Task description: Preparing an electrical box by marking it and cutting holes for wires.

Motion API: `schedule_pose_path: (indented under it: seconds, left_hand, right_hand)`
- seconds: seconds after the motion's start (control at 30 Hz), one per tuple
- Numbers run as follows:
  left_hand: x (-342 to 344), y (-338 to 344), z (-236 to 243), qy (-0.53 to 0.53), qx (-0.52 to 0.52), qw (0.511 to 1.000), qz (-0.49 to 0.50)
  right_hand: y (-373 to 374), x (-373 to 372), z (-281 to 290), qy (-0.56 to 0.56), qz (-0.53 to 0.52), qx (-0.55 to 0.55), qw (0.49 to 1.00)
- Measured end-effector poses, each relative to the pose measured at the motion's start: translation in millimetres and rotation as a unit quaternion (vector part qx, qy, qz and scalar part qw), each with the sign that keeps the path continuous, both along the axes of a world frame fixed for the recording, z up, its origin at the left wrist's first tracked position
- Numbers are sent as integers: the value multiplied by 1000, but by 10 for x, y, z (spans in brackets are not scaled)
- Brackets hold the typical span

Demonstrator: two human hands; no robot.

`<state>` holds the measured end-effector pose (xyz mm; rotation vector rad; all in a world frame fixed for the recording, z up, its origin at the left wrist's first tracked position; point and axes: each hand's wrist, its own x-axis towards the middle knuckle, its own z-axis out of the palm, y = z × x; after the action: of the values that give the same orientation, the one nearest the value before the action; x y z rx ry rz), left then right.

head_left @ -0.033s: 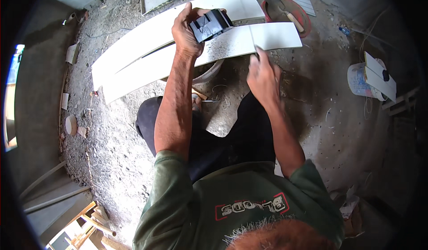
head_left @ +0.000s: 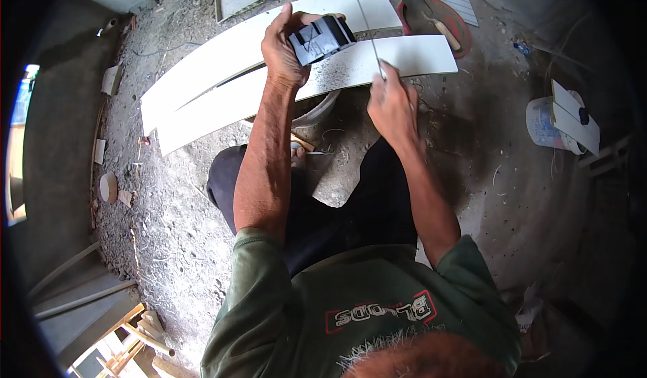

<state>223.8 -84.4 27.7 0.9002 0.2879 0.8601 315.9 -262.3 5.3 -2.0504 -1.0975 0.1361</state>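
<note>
While the left hand (head_left: 283, 54) grips a dark grey notched block (head_left: 317, 43) from its left side, thumb up and fingers wrapped behind, the right hand (head_left: 393, 105) is closed around the lower end of a thin rod (head_left: 370, 33). The rod points away from the right hand, passing just beside the block's right end; whether it touches the block cannot be told from this angle. The step looks like working the rod along that end, so the left hand does best to hold the block firmly, with its fingertips well clear of the rod's path. Long, straight strokes from the right forearm should serve better than short twists, since a bent stroke could flex so slender a tool or make it skip.

Beneath the block, between the two hands, lies the near white panel (head_left: 236, 111), sprinkled with dark specks (head_left: 333, 76); brushing them away would make the block's edge easier to judge. The far white panel (head_left: 216, 61) lies behind the left hand, and the rod's far end reaches over it, so a light touch would spare its face. Beyond the right hand, a trowel (head_left: 446, 33) rests across a red basin (head_left: 466, 37).
</note>
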Motion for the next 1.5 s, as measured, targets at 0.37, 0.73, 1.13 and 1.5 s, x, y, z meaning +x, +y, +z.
schedule_pose_path:
  seconds: [0.37, 0.73, 1.13, 1.5]
  left_hand:
    - [-437, 552, -243, 85, 307, 943, 93]
    - [62, 265, 115, -190, -200, 947, -162]
    - [223, -36, 155, -177, -330, 857, -354]
    - [114, -379, -186, 13, -291, 844, -449]
  right_hand:
    - [-687, -182, -219, -129, 5, -6, 992]
    - [-1975, -458, -1096, 21, -102, -251, 962]
    - [-1916, -840, -445, 50, -119, -295, 947]
    - [-2207, -1646, 813, 113, -193, -386, 895]
